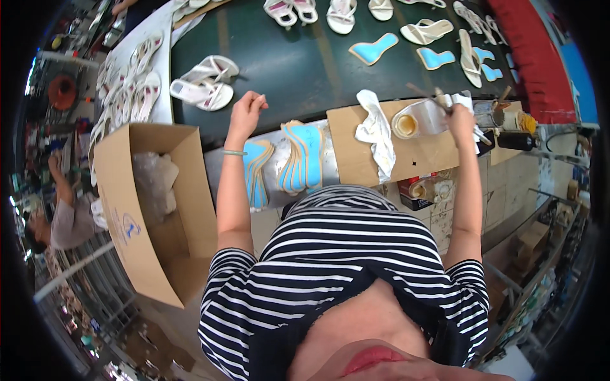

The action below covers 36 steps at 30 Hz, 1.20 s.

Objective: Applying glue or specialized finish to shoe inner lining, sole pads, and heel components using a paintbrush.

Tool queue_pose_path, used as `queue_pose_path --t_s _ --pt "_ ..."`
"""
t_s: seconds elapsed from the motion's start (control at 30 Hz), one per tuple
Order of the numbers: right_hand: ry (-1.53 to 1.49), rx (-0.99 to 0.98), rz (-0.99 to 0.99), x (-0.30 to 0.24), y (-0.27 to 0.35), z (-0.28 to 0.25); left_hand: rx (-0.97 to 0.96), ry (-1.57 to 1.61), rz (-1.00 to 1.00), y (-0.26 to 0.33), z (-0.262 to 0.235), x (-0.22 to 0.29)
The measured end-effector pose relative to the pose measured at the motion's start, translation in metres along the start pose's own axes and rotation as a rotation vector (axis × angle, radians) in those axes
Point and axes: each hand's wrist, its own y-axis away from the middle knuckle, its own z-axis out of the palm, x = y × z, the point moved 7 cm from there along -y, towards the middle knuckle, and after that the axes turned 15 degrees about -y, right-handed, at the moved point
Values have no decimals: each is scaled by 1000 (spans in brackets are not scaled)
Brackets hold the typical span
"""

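A striped shirt [343, 254] fills the foreground. Left of the left hand [246, 109] stands an open brown carton [184, 190] with a blue mark on its side. That hand is loosely curled, holding nothing. The right hand [459, 117] grips a brush [429, 96] beside a glue pot [406, 125] on cardboard [432, 152]. Blue insoles [304, 155] lie between the hands.

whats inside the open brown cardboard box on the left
The open brown cardboard box holds crumpled clear plastic wrapping against its far wall. The rest of the interior shows bare cardboard. Anything beneath the plastic is covered and cannot be seen.
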Motion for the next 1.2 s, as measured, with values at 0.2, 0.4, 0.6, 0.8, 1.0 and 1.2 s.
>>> queue_pose_path --t_s 0.2,0.4,0.6,0.8,1.0,1.2 --pt "-1175 169 49 1 55 -121 -23 -266 113 63 37 19" --pt "-1313 135 229 -33 95 -65 -2 -630 321 84 111 61" --pt "-994 464 46 -41 103 19 -73 -656 234 89 127 44" --pt "-732 473 23 -56 100 31 45 -359 332 120 107 60" --pt "-721 391 98 -41 85 70 39 -562 351 124 115 63" --pt "-1314 500 147 -44 88 8 90 -562 227 113 124 58"
